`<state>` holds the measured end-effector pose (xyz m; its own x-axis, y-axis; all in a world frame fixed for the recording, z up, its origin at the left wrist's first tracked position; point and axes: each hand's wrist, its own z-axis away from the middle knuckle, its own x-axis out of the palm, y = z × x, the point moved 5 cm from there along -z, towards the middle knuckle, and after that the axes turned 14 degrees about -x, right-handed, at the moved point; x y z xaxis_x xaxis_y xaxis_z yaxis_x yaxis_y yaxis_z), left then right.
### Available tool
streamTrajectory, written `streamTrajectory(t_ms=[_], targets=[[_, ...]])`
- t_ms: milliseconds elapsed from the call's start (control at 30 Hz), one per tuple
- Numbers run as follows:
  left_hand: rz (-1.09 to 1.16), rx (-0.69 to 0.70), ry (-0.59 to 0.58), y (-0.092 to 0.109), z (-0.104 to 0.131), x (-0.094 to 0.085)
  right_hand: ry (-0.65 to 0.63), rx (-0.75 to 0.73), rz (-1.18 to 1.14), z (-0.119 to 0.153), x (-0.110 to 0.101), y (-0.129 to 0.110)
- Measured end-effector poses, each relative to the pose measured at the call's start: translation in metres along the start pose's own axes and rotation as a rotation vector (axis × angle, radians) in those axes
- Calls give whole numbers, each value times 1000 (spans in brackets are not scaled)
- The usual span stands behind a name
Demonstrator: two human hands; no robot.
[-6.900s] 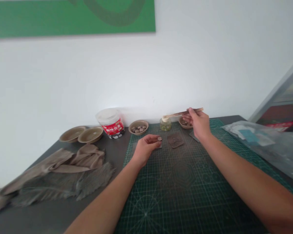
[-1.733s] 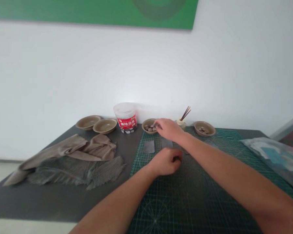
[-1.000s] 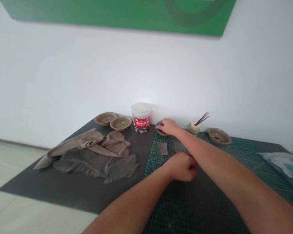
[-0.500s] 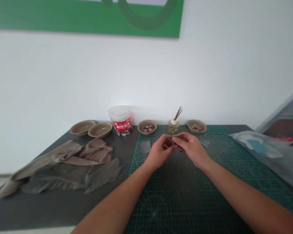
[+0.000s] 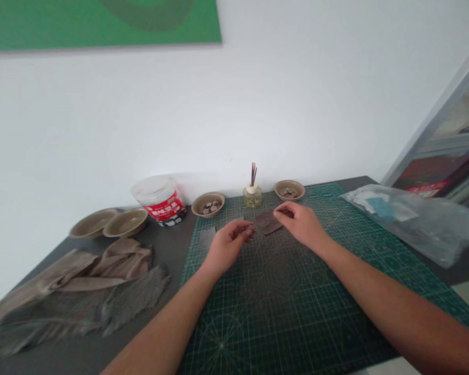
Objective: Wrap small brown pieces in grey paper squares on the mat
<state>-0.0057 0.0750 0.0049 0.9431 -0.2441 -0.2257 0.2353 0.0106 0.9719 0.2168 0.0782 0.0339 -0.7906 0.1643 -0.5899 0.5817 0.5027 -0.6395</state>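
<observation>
My left hand hovers above the green cutting mat, its fingers curled in toward the thumb. Something small and dark seems to show at its fingertips, too blurred to name. To the right, my right hand has thumb and forefinger pinched together beside a flat brown rectangular piece lying on the mat. What that pinch holds, if anything, is hidden. Left of my left hand lies a thin grey square sheet. Behind the hands stand a bowl of brown lumps and another bowl with small pieces.
A reed diffuser stands between those bowls. On the left are two brown bowls, a clear tub with a red label, a beige cloth and a grey fringed cloth. At right lies a clear plastic bag near a shelf.
My hands, together before, have moved apart, the left one leftward. The flat brown piece between them has come into view. The camera view has turned right and tilted.
</observation>
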Motion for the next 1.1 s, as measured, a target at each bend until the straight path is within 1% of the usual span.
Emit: streamTrajectory(t_ms=[33, 67, 133, 200, 267, 333, 400, 533, 600, 833, 1000, 1100], targets=[[19, -11, 12, -3, -3, -2, -10, 0, 146, -3, -10, 10], [28, -19, 23, -5, -5, -4, -60, -1, 275, -4, -16, 20], [19, -25, 55, -9, -9, -8, -113, -7, 332, -2, -20, 39], [-4, -22, 79, -11, -11, -11, -167, -25, 361, 4, -15, 53], [-24, -20, 92, -11, -11, -13, -212, -42, 377, 10, -5, 60], [-30, -26, 97, -10, -10, -13, -235, -52, 391, 13, 3, 63], [-14, -36, 91, -9, -10, -12, -227, -47, 416, 13, 5, 63], [41, -55, 72, -7, -10, -10, -171, 11, 506, 11, -3, 69], [49, -67, 74, -7, -9, -10, -165, 39, 535, 11, -6, 74], [-52, -51, 89, -5, -8, -11, -152, 89, 548, 8, -9, 86], [-110, -13, 96, -9, -10, -13, -155, 97, 525, 6, -12, 90], [-148, 5, 89, -10, -10, -13, -136, 106, 496, 4, -16, 93]])
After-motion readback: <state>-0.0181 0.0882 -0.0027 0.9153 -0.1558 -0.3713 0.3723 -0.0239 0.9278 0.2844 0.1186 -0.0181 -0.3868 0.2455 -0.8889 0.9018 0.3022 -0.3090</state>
